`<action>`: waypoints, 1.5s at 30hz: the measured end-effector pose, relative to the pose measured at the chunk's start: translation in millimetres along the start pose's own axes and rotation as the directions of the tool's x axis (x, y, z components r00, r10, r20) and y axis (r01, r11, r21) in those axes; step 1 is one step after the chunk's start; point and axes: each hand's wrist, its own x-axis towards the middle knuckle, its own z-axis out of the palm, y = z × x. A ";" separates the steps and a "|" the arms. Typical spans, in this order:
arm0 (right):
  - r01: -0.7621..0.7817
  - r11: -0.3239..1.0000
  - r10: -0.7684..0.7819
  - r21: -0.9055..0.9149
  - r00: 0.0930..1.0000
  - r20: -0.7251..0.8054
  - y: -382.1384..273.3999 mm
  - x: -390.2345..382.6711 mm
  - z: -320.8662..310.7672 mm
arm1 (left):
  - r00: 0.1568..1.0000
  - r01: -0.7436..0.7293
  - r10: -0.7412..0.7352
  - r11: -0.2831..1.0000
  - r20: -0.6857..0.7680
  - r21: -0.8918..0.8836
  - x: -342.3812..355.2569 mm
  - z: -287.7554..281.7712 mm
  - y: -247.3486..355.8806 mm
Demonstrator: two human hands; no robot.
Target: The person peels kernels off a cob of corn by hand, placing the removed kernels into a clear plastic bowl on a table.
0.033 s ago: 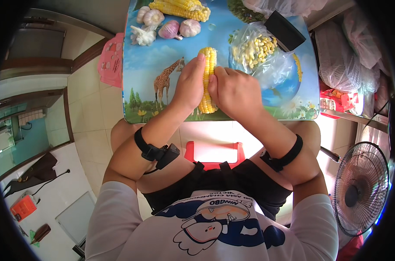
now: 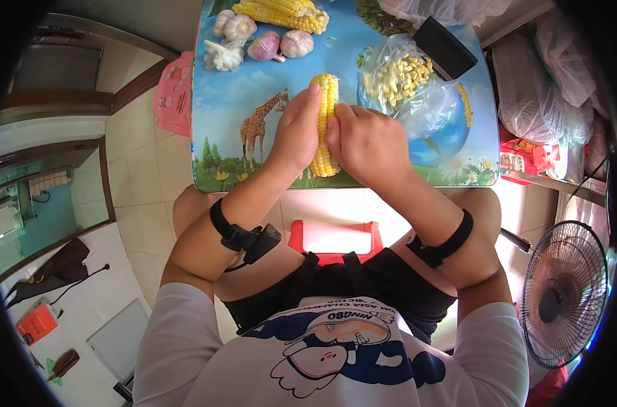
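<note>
An ear of corn (image 2: 328, 122) stands lengthwise between my hands near the table's front edge, its yellow kernels facing up. My left hand (image 2: 299, 129) wraps its left side, thumb lying along the cob. On the other side my right hand (image 2: 371, 139) is closed, thumb and bent fingers pressed against the kernels; the fingertips are hidden. To the right sits a clear plastic bag (image 2: 427, 102) holding loose corn kernels (image 2: 405, 78). More ears of corn (image 2: 281, 15) lie at the far left, with several garlic bulbs (image 2: 264, 46) just in front of them.
The table (image 2: 217, 108) has a blue printed top with a giraffe picture. A black box-like object (image 2: 445, 49) stands behind the bag, near another plastic bag (image 2: 447, 10). A pink stool (image 2: 174, 91) is left of the table, a red stool (image 2: 334, 241) below, and a fan (image 2: 563, 295) at right.
</note>
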 end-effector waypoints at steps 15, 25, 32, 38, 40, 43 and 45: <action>-0.067 0.964 0.052 0.256 0.996 0.067 7.4 1.1 0.6 | 0.991 0.132 -0.127 0.983 0.047 -0.127 -0.4 -1.8 5.7; -0.084 0.984 0.083 0.156 0.996 0.012 5.4 -1.0 3.9 | 0.996 0.069 -0.066 0.996 0.064 -0.052 4.3 -3.2 -1.9; -0.030 0.995 0.024 0.090 0.998 0.062 9.0 1.6 -6.2 | 0.988 0.123 -0.114 0.989 0.107 -0.081 3.0 -6.4 0.6; 0.042 0.963 -0.086 0.267 0.984 0.157 24.9 7.3 -19.5 | 0.974 0.189 -0.169 0.974 0.154 -0.124 6.4 -10.5 -0.4; -0.031 0.924 -0.029 0.381 0.988 0.149 27.3 9.6 -26.3 | 0.959 0.267 -0.261 0.963 0.109 -0.046 2.6 -9.2 8.2; -0.131 0.860 0.048 0.494 0.983 0.177 37.3 12.7 -36.5 | 0.959 0.274 -0.270 0.961 0.090 -0.037 1.7 -10.7 8.7; -0.131 0.853 0.054 0.506 0.985 0.164 46.3 15.2 -45.4 | 0.958 0.278 -0.273 0.959 0.084 -0.056 1.6 -9.8 7.8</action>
